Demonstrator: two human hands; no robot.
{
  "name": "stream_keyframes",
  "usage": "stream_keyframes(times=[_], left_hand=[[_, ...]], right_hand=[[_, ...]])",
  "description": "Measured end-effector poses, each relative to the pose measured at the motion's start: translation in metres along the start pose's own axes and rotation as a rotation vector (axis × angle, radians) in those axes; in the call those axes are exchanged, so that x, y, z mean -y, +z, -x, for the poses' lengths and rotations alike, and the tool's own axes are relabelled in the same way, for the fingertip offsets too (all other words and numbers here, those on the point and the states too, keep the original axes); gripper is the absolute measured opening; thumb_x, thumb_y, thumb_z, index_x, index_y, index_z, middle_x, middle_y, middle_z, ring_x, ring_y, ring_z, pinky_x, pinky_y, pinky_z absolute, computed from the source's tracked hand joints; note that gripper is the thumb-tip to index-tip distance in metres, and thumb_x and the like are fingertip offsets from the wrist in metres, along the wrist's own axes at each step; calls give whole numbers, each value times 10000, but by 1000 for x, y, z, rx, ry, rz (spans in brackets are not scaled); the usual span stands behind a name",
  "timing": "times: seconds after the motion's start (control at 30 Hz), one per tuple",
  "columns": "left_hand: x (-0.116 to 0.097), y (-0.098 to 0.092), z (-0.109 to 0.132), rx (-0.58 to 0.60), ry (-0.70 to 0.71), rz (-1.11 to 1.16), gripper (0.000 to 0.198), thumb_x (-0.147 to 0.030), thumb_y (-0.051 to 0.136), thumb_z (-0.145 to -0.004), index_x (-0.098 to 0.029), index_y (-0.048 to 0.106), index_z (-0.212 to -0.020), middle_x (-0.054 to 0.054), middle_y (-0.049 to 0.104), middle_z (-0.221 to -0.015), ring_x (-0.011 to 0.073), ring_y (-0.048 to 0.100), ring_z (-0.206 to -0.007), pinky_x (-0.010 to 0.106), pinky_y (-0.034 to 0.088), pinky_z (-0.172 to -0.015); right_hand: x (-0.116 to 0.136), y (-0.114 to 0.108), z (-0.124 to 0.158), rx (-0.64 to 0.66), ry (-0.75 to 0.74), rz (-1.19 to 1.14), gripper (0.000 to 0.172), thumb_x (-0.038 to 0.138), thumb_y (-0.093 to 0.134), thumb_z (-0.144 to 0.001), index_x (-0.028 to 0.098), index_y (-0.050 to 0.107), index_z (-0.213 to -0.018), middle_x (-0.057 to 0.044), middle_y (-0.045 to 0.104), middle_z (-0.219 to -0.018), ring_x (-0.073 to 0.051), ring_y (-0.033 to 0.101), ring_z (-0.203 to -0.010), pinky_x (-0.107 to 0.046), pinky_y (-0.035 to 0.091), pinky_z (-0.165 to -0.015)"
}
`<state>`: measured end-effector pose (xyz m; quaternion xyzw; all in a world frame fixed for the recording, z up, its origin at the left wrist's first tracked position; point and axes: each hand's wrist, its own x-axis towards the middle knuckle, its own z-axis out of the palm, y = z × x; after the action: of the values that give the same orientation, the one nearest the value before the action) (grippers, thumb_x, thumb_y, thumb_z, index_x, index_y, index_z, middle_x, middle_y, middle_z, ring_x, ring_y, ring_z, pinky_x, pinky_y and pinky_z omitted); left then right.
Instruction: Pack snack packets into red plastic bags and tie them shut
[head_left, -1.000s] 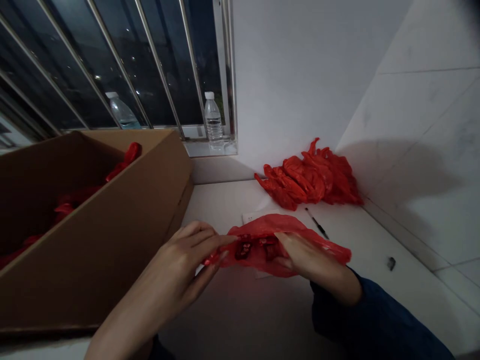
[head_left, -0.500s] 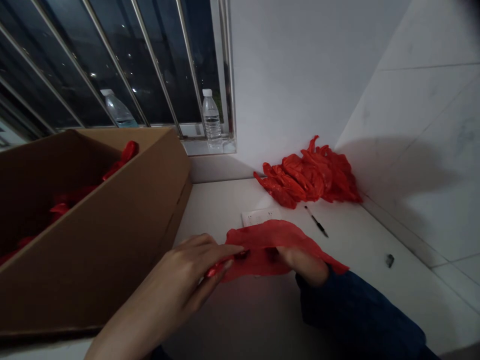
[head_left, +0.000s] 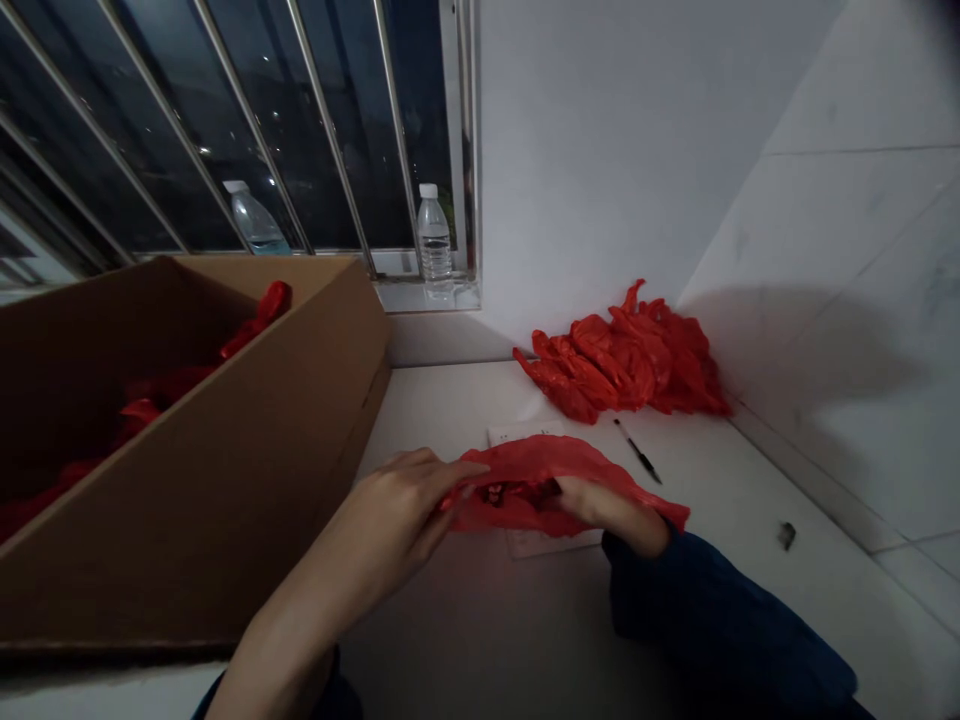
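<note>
A thin red plastic bag (head_left: 555,455) is held up over the table, its mouth spread open towards me. My left hand (head_left: 409,500) pinches the bag's left edge between thumb and fingers. My right hand (head_left: 611,510) reaches into the mouth from the right, and the bag's edge drapes over its wrist. The right fingertips are hidden in the red folds. Small dark and reddish things (head_left: 495,493) show inside the bag by the left fingers, too unclear to name. Under the bag lies a white printed sheet (head_left: 517,432), partly covered.
A large cardboard box (head_left: 247,450) with red bundles (head_left: 259,318) inside stands at left. A heap of red plastic bags (head_left: 630,355) lies against the back wall. A black pen (head_left: 637,452) and a small dark object (head_left: 786,535) lie at right. Two bottles (head_left: 435,240) stand by the barred window.
The bag's mouth has opened wider, showing more of what is inside. My left hand has shifted slightly up. The whole view has moved a little, and more of the sheet shows below the bag.
</note>
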<state>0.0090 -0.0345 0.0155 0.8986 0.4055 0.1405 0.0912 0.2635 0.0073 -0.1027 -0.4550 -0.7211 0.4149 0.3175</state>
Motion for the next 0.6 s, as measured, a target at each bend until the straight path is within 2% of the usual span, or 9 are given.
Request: stream_keyframes(times=[0.1,0.17,0.23,0.3,0.37,0.5,0.6], left_hand=[[8,2,-4,-59,-23,-56,312,-208,500,-965,-262,630,-1243,48,712,-1032,226,632,-933,371,474,-837],[11,3,-7,-95,-21,-93,296,-171,511,-952,-247,657,-1197,45,720,-1019,233,628,-930,385,470,-846],[13,5,-11,-115,-9,-121,309,-140,522,-936,-242,660,-1192,44,724,-1025,239,622,-938,399,466,-856],[14,7,-14,-122,-3,-125,325,-131,530,-927,-240,653,-1207,53,719,-1049,246,614,-965,411,463,-870],[13,9,-17,-122,7,-92,319,-155,526,-935,-232,639,-1223,66,709,-1061,248,606,-986,418,461,-881],[11,15,-23,-142,55,-4,293,-203,503,-961,-220,604,-1235,82,682,-1100,240,580,-1026,419,442,-912],[12,15,-24,-145,54,4,230,-169,477,-957,-204,623,-1131,77,674,-1077,243,558,-1043,422,419,-922]], right_hand=[[12,-17,4,81,-36,-26,152,254,699,-793,233,697,-943,-3,692,-845,-197,641,-781,-339,532,-743],[24,-25,7,119,-48,-151,253,293,719,-804,210,675,-1040,-12,704,-926,-183,656,-835,-332,540,-787],[36,-26,9,96,-24,-317,351,331,758,-786,195,659,-1094,-35,713,-1020,-184,670,-910,-341,545,-844],[44,-21,9,57,4,-469,376,350,761,-789,192,658,-1114,-56,711,-1087,-188,679,-954,-355,550,-873],[47,-12,8,27,18,-596,338,359,738,-814,193,669,-1101,-60,716,-1078,-182,696,-919,-346,569,-834],[44,6,4,-19,39,-787,269,347,713,-843,200,692,-1067,-26,731,-894,-144,704,-724,-270,581,-664],[44,12,2,-101,34,-833,265,319,767,-791,196,708,-1018,-17,722,-855,-139,687,-713,-243,579,-607]])
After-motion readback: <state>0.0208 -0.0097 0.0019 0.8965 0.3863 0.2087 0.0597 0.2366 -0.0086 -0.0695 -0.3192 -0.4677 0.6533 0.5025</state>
